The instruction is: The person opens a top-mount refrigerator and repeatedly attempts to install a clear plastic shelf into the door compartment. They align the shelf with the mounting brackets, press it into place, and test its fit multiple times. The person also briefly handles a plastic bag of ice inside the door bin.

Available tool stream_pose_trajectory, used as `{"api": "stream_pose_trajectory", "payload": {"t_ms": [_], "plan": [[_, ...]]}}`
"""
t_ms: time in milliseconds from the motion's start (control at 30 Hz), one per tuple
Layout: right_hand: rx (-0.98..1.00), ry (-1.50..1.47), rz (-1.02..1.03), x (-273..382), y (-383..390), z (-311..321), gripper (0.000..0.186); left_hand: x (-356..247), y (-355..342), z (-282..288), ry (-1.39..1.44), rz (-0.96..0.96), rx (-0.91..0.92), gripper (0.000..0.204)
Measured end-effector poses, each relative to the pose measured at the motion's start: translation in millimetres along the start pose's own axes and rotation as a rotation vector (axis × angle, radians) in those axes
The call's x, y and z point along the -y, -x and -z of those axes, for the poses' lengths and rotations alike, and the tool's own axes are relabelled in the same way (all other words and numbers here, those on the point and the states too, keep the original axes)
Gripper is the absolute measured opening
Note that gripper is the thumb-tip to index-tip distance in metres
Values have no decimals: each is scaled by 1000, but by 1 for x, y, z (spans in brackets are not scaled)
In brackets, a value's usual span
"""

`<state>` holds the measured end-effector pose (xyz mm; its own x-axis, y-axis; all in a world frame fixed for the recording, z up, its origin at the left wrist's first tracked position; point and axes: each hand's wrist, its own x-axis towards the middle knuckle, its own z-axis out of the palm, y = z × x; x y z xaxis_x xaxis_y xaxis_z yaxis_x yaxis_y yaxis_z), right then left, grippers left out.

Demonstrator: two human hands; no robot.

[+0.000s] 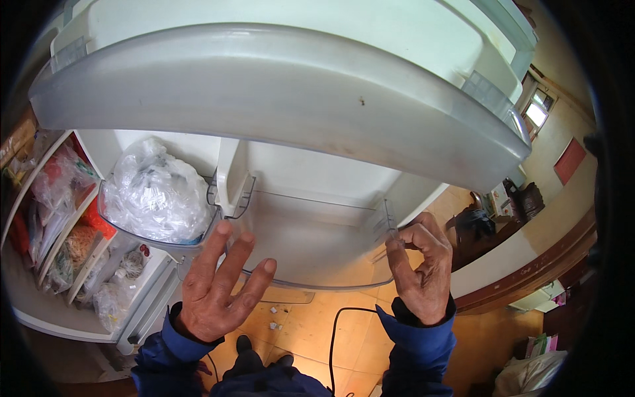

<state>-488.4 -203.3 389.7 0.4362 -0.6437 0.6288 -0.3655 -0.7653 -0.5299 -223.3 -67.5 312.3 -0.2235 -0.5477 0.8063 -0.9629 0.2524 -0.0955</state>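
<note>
A clear plastic fridge door bin spans the space between my hands, below a larger frosted door shelf. My right hand pinches the bin's right end between thumb and bent fingers. At its left end, my left hand has its fingers stretched and spread, close to the bin's front corner; whether they touch it I cannot tell. A white divider rises beside that corner. Left of it, another clear bin holds a bunched clear plastic bag.
At the left, fridge compartments hold several bagged items. A black cable runs over the orange tiled floor, where small white scraps lie. Dark furniture stands at the right, and a pale sack lies at the lower right.
</note>
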Motion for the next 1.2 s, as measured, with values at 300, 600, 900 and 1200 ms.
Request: {"api": "stream_pose_trajectory", "payload": {"t_ms": [300, 600, 900, 1200], "plan": [[-1, 86, -31, 12, 0, 0, 6, 0, 6, -6, 123, 55, -94, 45], [-22, 93, -31, 16, 0, -3, 9, 1, 6, -1, 259, 128, -16, 62], [-59, 64, -68, 16, 1, -6, 9, 10, 12, -14, 159, -14, -149, 48], [-25, 32, -121, 20, 1, -6, 10, 9, 9, -10, 116, -2, -171, 37]]}}
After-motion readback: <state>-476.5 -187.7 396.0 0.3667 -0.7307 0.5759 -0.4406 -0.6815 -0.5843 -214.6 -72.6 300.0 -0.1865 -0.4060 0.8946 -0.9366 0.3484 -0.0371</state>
